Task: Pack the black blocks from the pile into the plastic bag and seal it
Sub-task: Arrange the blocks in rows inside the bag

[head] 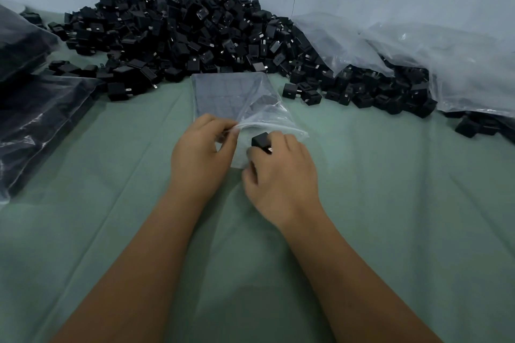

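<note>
I see bare green cloth (390,203) near and right; the block pile (178,33) walls off the far side, filled bags (36,108) crowd the left, loose plastic (446,58) far right.
</note>
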`<state>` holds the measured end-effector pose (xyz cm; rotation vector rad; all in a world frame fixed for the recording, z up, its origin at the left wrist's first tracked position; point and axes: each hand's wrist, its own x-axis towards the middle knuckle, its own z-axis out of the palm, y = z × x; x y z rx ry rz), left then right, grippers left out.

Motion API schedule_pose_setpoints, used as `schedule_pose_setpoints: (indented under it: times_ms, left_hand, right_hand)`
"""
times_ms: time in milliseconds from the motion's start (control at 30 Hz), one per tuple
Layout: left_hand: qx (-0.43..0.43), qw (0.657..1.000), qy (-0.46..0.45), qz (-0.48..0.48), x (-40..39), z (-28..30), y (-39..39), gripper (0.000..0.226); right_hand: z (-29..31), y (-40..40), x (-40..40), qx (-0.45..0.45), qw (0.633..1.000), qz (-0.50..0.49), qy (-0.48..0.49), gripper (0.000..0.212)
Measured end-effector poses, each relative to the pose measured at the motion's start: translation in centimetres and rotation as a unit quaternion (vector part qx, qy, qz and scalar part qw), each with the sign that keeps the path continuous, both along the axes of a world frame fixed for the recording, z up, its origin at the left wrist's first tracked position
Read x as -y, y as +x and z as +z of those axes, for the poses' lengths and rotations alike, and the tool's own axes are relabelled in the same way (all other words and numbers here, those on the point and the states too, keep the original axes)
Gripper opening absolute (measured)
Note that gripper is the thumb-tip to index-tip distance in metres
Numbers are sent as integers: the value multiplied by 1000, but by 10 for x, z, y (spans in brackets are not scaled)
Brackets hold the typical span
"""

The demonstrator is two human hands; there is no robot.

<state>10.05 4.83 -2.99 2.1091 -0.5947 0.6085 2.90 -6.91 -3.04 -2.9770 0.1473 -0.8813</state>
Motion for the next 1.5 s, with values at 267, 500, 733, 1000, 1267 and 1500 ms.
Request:
schedule_pose_setpoints:
  times_ms: [267,500,733,1000,1267,1500]
  left_hand:
    - [32,999,26,-31,-1,1,-4,13]
    - [30,998,31,-42,-1,2,-3,13]
    - [28,998,31,-55,-1,0,-1,13]
    - [43,996,38,-68,-1,-2,0,13]
    - [45,996,41,-62,0,-2,0,9]
    - [38,998,41,-41,-1,-2,1,22]
  right_hand:
    - [-1,11,-4,-137,987,-63,-48,56]
    - [3,22,-4,-176,981,-73,-46,56]
    - [16,37,-2,-250,963,-88,-45,44]
    - [21,65,-7,-313,944,-93,-49,9]
    - [18,73,6,-238,965,-96,57,21]
    - [5,61,15,-230,963,-18,139,30]
